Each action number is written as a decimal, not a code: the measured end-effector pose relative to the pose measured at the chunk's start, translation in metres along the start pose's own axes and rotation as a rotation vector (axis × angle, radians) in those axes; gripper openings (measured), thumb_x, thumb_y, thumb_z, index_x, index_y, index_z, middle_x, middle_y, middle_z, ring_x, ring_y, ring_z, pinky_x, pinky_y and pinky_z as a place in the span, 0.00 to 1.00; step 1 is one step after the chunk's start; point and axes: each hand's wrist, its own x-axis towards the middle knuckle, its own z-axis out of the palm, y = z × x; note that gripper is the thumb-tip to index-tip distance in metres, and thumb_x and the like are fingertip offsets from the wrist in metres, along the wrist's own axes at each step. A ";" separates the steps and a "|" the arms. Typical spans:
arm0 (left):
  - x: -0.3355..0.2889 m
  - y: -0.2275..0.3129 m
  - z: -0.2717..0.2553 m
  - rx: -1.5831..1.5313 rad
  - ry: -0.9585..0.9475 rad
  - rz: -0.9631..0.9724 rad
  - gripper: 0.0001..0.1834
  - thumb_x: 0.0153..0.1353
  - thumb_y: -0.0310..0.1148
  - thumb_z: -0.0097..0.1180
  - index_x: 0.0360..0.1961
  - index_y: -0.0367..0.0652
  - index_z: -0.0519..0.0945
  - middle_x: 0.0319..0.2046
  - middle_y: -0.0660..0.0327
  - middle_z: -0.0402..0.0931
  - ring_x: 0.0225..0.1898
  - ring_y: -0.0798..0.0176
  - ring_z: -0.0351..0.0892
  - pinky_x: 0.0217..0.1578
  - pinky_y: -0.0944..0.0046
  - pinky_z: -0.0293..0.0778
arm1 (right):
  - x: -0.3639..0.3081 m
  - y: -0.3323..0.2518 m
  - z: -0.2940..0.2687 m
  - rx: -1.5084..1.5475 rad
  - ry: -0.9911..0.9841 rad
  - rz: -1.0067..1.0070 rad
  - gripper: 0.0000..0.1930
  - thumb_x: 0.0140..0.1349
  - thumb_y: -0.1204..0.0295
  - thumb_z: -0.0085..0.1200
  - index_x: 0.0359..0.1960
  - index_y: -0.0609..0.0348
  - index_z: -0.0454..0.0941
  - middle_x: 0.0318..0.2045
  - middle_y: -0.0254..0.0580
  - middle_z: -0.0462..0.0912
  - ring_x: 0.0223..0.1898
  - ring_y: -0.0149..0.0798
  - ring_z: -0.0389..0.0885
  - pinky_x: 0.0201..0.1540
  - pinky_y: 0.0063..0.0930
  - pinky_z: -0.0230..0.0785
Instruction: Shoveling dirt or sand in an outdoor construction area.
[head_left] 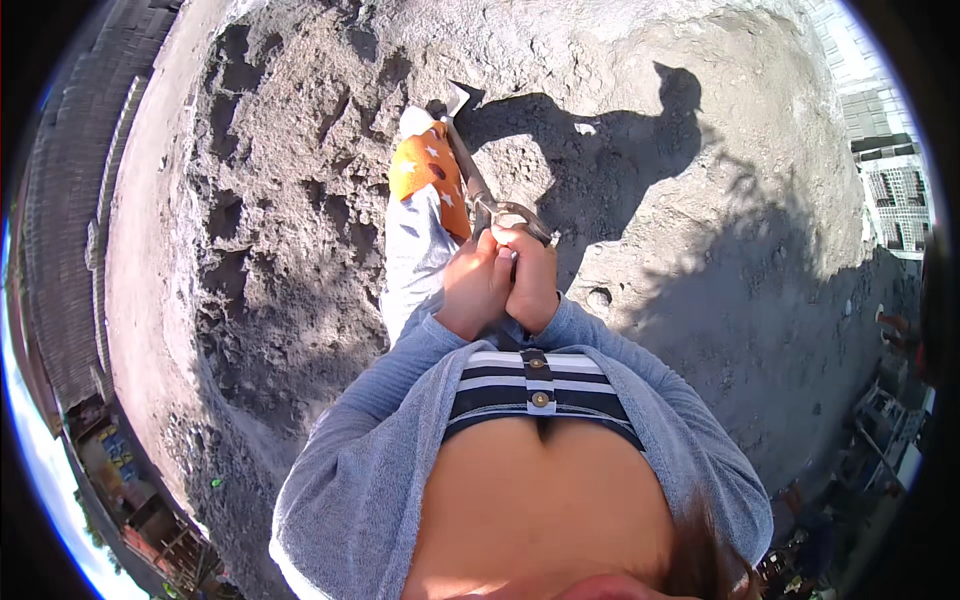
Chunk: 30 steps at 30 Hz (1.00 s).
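Observation:
Both of my hands come together in front of my chest at the handle end of a shovel-like tool [470,172]. My left hand [474,288] is closed beside my right hand [530,275], also closed, and their fingers wrap the grip. A curved dark handle part [522,216] shows just beyond the knuckles. From there the shaft slants away to a pale metal blade [456,99] at the soil, close to my foot [415,122]. Orange cloth with white stars [428,165] covers my lower leg beside the shaft. The blade's lower part is hard to make out.
Rough, dug grey soil [290,200] with dark hollows lies to the left. Smoother sunlit ground [740,120] spreads to the right, crossed by my shadow [610,160]. Pale crates [900,205] stand at the far right, and a grey tiled surface [75,220] runs along the left.

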 end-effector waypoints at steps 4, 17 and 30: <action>0.045 -0.016 0.011 -0.084 0.045 0.047 0.13 0.59 0.38 0.40 0.34 0.39 0.70 0.26 0.45 0.74 0.31 0.42 0.73 0.35 0.47 0.68 | 0.047 -0.012 0.019 -0.041 -0.005 -0.090 0.06 0.53 0.73 0.49 0.20 0.58 0.73 0.20 0.29 0.72 0.23 0.24 0.68 0.28 0.18 0.61; -0.018 -0.008 0.014 -0.279 0.153 0.044 0.13 0.61 0.32 0.42 0.40 0.36 0.74 0.40 0.47 0.71 0.45 0.48 0.70 0.48 0.59 0.65 | 0.150 -0.027 -0.308 -0.129 0.455 0.009 0.05 0.42 0.79 0.56 0.15 0.62 0.71 0.12 0.38 0.70 0.12 0.33 0.68 0.15 0.27 0.62; 0.152 -0.249 0.111 -0.860 -0.259 -1.112 0.46 0.57 0.66 0.27 0.64 0.38 0.50 0.63 0.48 0.51 0.61 0.45 0.56 0.56 0.51 0.58 | 0.058 0.007 -0.182 -0.126 0.588 0.010 0.06 0.48 0.75 0.57 0.20 0.60 0.72 0.15 0.34 0.72 0.15 0.30 0.69 0.19 0.23 0.63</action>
